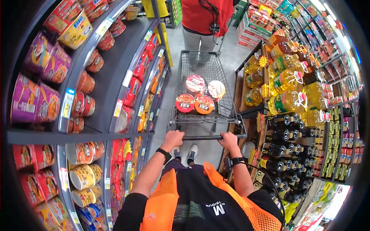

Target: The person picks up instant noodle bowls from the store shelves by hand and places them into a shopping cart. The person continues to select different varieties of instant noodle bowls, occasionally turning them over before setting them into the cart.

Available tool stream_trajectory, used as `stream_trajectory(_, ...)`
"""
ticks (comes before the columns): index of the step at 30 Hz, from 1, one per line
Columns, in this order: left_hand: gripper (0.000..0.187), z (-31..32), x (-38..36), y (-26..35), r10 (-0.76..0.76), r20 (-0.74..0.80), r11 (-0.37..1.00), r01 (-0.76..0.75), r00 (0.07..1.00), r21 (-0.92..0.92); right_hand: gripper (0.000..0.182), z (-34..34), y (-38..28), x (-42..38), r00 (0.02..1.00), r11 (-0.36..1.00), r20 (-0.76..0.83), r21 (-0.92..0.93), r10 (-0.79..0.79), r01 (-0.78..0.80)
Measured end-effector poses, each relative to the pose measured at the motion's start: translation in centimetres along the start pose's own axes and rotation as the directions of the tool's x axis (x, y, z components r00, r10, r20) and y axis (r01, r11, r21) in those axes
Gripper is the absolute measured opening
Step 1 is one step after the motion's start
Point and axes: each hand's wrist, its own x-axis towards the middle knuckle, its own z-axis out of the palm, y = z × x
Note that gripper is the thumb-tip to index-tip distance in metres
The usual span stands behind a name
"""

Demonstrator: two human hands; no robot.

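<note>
My left hand (174, 139) is wrapped round the left end of the shopping cart's handle bar (200, 137). Near the bar's right end, my right hand (229, 140) grips it too. The wire shopping cart (184, 63) stands in front of me. Inside it, towards my end, sit several instant noodle tubs: a red one (185, 103), an orange-red one (204, 104), a white-and-red one (195, 84) and a white-lidded one (216, 89).
Shelves of noodle cups (83, 104) line the left side closely. To the right, a wooden rack holds yellow oil bottles (287, 102) and dark bottles (279, 134). A person in a red vest (202, 15) stands beyond the cart. Stacked cartons (250, 32) are at the back right.
</note>
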Motion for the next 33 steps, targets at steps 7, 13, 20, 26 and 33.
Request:
stream_trajectory(7,0.027,0.6,-2.4,-0.2,0.021,0.063,0.999,-0.023,0.998,0.033,0.022,1.5,-1.4,-2.9,0.999,0.999,-0.008,0.009,0.049,-0.049)
stream_trajectory(13,0.018,0.7,-4.8,0.3,0.046,0.037,0.998,-0.047,0.998,0.035,0.026,1.7,-2.4,-4.6,0.985,0.99,0.098,-0.026,0.144,-0.142)
stream_trajectory(20,0.014,1.3,-6.3,0.5,0.096,-0.017,0.994,-0.095,0.995,0.048,0.029,1.8,-2.5,-5.8,0.976,0.986,0.144,-0.018,0.164,-0.164)
stream_trajectory(26,0.019,2.1,-5.3,-0.4,0.108,0.001,0.993,-0.108,0.994,0.046,0.028,2.5,-2.0,-6.0,0.991,0.969,0.071,-0.23,0.112,-0.093)
stream_trajectory(33,0.018,0.7,-5.3,-0.1,0.147,-0.017,0.988,-0.146,0.989,0.057,0.016,0.8,-0.7,-5.8,1.0,0.897,0.003,-0.442,-0.007,0.008)
